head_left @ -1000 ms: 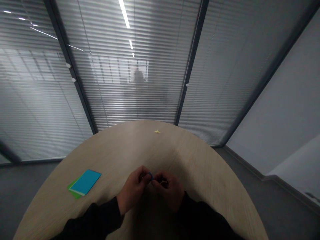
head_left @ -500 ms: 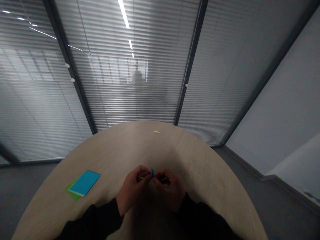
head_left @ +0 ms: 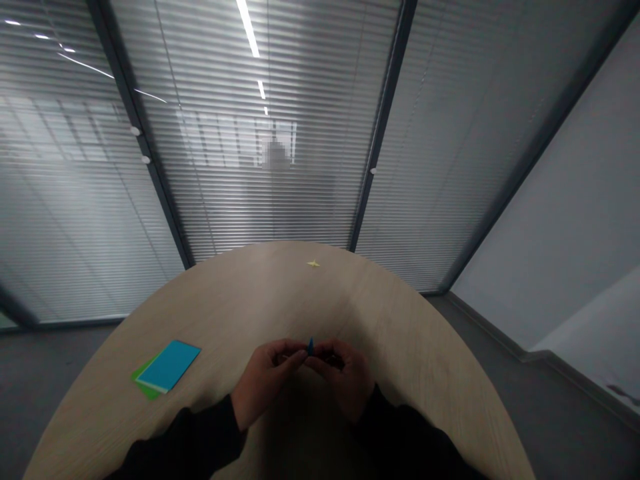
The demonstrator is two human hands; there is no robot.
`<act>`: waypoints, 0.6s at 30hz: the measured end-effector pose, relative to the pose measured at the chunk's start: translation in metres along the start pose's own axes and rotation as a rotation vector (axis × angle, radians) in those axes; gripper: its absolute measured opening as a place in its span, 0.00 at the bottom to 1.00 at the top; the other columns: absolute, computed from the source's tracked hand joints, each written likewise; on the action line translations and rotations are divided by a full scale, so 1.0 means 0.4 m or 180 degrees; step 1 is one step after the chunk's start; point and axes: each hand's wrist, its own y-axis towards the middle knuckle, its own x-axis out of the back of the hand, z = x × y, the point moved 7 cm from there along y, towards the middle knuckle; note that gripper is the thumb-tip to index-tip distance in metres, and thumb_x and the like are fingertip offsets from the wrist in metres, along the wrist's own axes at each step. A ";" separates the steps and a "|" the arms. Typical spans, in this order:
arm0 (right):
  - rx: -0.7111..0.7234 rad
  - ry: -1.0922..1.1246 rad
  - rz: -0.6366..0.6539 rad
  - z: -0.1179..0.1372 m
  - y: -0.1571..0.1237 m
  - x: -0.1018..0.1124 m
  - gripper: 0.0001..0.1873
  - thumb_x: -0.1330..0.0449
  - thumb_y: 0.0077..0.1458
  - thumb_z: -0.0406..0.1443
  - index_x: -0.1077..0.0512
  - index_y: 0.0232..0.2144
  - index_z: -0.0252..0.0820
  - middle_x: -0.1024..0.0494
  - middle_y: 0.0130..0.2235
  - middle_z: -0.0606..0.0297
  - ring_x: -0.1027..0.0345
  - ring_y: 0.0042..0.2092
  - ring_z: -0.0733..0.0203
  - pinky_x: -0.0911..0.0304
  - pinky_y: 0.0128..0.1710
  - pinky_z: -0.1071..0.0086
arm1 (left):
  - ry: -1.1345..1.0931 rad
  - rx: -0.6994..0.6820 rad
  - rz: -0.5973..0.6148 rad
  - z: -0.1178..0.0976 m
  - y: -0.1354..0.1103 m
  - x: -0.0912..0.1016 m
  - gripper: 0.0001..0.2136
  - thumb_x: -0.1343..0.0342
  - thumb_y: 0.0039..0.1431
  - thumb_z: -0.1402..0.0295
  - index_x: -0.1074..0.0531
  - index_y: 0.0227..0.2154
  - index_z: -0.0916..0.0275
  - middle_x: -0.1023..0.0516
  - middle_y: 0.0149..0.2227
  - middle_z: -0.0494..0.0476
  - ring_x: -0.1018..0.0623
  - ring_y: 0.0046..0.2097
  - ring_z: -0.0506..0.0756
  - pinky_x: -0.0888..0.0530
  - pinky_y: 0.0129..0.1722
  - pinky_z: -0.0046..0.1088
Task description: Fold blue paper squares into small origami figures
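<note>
Landmark: blue card (head_left: 169,365), lying on a green card (head_left: 145,387). To its right: passable wood-grain table (head_left: 400,333) up to the left hand (head_left: 265,381), then the right hand (head_left: 345,380). Far beyond it: low yellow paper star (head_left: 313,263). Behind it: blinded glass partition (head_left: 265,200), a barrier.

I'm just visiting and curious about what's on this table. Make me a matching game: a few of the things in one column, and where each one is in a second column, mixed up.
Things:
1. Small folded blue paper
2. Blue paper sheet
3. Green paper sheet
4. Yellow paper star

Places:
A. Near the far edge of the table
B. Pinched between the left hand and right hand
C. Partly under another sheet
D. On top of another sheet

Pairs: 1-B, 2-D, 3-C, 4-A
</note>
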 end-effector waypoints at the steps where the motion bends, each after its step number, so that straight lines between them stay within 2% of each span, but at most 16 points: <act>1: 0.0019 0.0029 0.0031 0.000 0.000 0.000 0.09 0.33 0.49 0.41 0.23 0.30 0.41 0.19 0.30 0.63 0.26 0.31 0.58 0.32 0.32 0.66 | -0.0015 0.0013 0.0004 0.002 0.000 0.000 0.13 0.41 0.56 0.60 0.20 0.37 0.63 0.16 0.37 0.60 0.20 0.41 0.60 0.26 0.42 0.35; 9: 0.0243 -0.0145 0.0041 0.017 0.000 0.001 0.08 0.36 0.54 0.40 0.22 0.31 0.41 0.20 0.30 0.63 0.26 0.31 0.59 0.33 0.32 0.68 | -0.0072 -0.0003 -0.0025 0.005 0.001 0.005 0.11 0.40 0.56 0.61 0.20 0.36 0.63 0.16 0.37 0.59 0.20 0.40 0.59 0.26 0.43 0.35; 13: 0.0333 -0.0096 0.0215 0.017 -0.003 -0.009 0.10 0.34 0.52 0.41 0.23 0.32 0.40 0.20 0.31 0.63 0.26 0.32 0.60 0.32 0.32 0.69 | -0.0208 0.0035 -0.0001 0.019 0.002 0.007 0.10 0.38 0.54 0.62 0.21 0.34 0.65 0.16 0.34 0.59 0.20 0.37 0.58 0.26 0.40 0.34; 18: 0.0398 -0.0099 0.0206 0.023 -0.004 -0.004 0.10 0.33 0.50 0.41 0.24 0.30 0.41 0.21 0.30 0.64 0.27 0.31 0.60 0.32 0.32 0.69 | -0.0478 -0.0021 0.0073 0.029 0.006 0.003 0.10 0.36 0.52 0.62 0.21 0.33 0.64 0.17 0.34 0.59 0.20 0.37 0.58 0.26 0.40 0.34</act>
